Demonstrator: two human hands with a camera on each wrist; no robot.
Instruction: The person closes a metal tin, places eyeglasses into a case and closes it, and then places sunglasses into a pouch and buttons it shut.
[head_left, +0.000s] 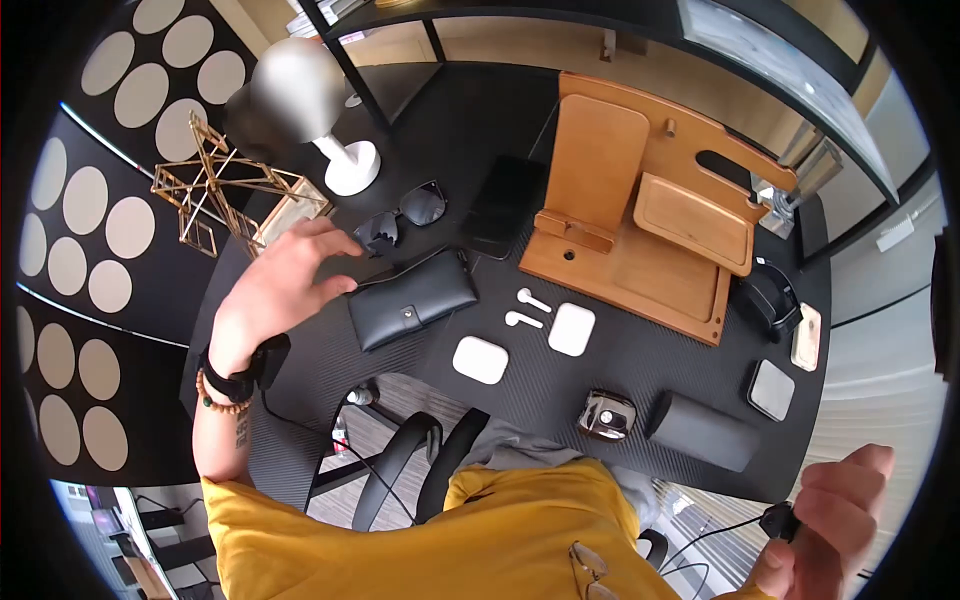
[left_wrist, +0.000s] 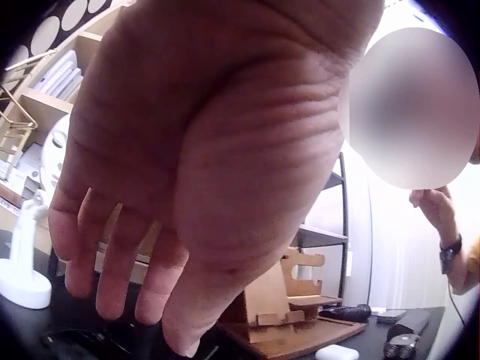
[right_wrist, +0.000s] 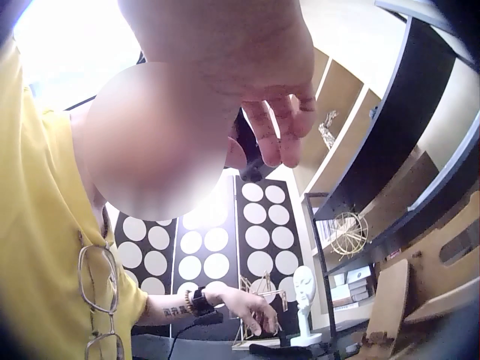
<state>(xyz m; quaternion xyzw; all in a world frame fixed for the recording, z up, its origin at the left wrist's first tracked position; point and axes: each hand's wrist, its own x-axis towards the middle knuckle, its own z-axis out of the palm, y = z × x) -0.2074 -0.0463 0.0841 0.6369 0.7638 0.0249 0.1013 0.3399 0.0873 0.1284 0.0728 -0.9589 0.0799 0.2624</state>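
My left hand (head_left: 278,285) hovers at the left end of a black wallet (head_left: 415,305) with a snap strap, its thumb tip right at the wallet's edge. In the left wrist view its fingers (left_wrist: 116,262) hang relaxed, with nothing between them. Just beyond the wallet lie dark sunglasses (head_left: 405,215). My right hand (head_left: 835,510) is raised past the desk's right side, near the head. Its fingers (right_wrist: 279,135) are loosely bent in the right wrist view, and no held thing shows.
A wooden desk organizer (head_left: 620,220) stands at the back, beside a dark phone (head_left: 503,205). White earbuds (head_left: 523,319), white cases (head_left: 480,360), a shiny dark case (head_left: 606,415) and a grey cylindrical case (head_left: 705,430) lie nearer. A white head-shaped stand (head_left: 352,168) and gold wire ornament (head_left: 215,185) stand left.
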